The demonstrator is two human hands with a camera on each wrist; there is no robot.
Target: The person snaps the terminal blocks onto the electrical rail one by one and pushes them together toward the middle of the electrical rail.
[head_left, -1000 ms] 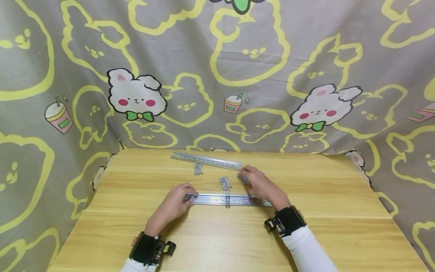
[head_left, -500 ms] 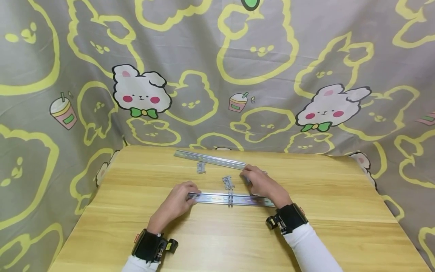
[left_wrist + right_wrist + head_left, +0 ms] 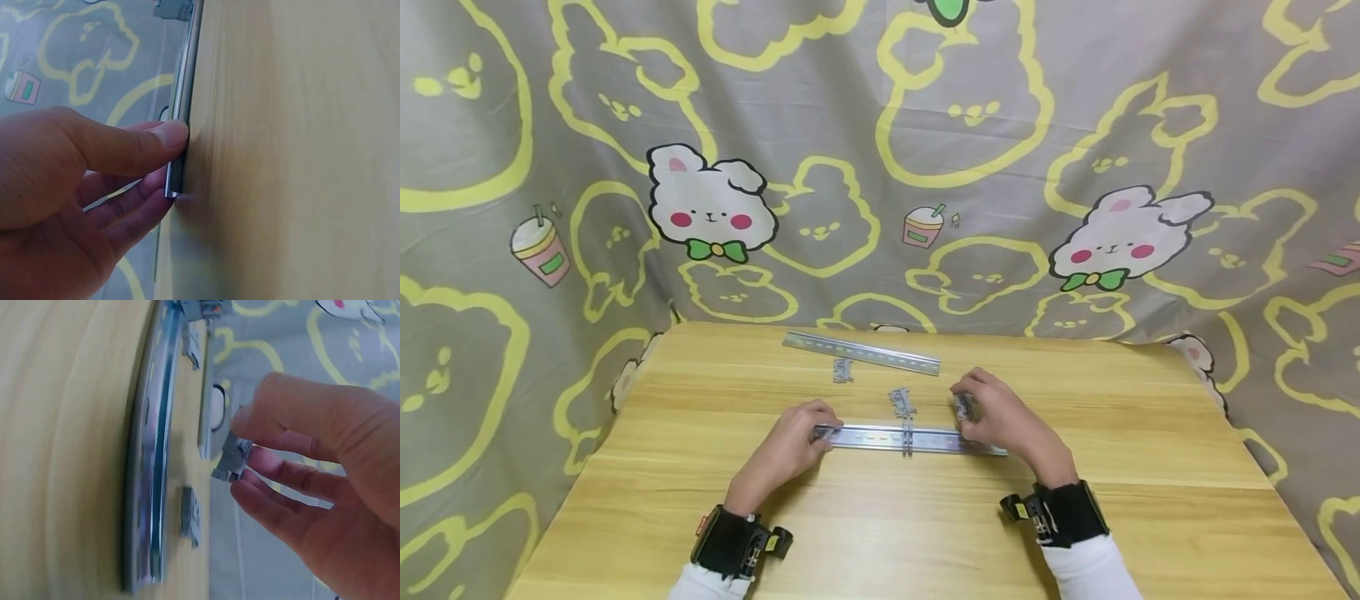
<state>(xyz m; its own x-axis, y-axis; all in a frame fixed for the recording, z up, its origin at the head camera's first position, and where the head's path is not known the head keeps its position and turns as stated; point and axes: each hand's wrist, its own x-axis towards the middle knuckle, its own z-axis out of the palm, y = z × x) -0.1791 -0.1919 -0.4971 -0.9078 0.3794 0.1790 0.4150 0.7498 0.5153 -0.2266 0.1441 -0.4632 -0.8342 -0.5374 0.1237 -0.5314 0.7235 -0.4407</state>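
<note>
A silver slotted DIN rail (image 3: 868,438) lies crosswise on the table, with slim grey terminal blocks (image 3: 907,437) seated near its middle. My left hand (image 3: 796,439) pinches the rail's left end; thumb and fingers on its edges show in the left wrist view. My right hand (image 3: 1003,423) pinches a loose grey terminal block (image 3: 235,455), held above the table behind the rail's right part. Another block (image 3: 189,515) lies on the table beside the rail in the right wrist view. A further loose block (image 3: 902,402) lies just behind the seated ones.
A second slotted rail (image 3: 861,353) lies slanted at the back of the wooden table (image 3: 865,533). One grey block (image 3: 843,371) lies in front of it. A patterned curtain (image 3: 820,100) hangs behind the table and along both sides.
My right hand has moved right and drawn back from the second rail's right end, now holding up a terminal block. The left hand stays on the front rail's end.
</note>
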